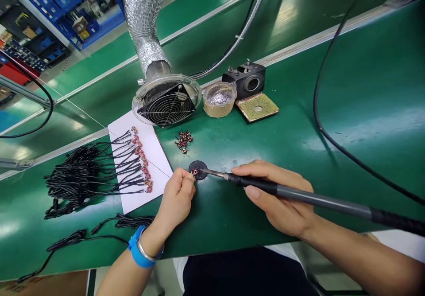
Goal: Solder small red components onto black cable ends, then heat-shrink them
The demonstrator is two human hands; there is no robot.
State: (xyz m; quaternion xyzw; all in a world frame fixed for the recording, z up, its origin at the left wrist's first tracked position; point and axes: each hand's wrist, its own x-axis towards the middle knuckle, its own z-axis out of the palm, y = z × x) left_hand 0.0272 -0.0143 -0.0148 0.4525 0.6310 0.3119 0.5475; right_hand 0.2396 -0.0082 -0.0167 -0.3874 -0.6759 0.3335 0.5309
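Note:
My left hand (178,194) is closed in a pinch at the edge of a small round black pad (201,175). A thin solder wire (153,165) runs from the upper left into its fingers. On the pad sits a small round red component (195,172), right beside the fingertips and partly hidden by them. My right hand (282,194) grips a soldering iron (252,181) like a pen, with the metal tip pointing left at the component. Whether the tip touches it is too small to tell. A black cable (109,237) passes beneath my left wrist.
Several loose components (183,141) lie beyond the pad. Black cables (78,172) with red ends rest across white paper (133,200). A fume extractor (168,105) hangs over the bench. Behind stand a round tub (219,110), an iron holder (245,81) and a sponge tray (262,110).

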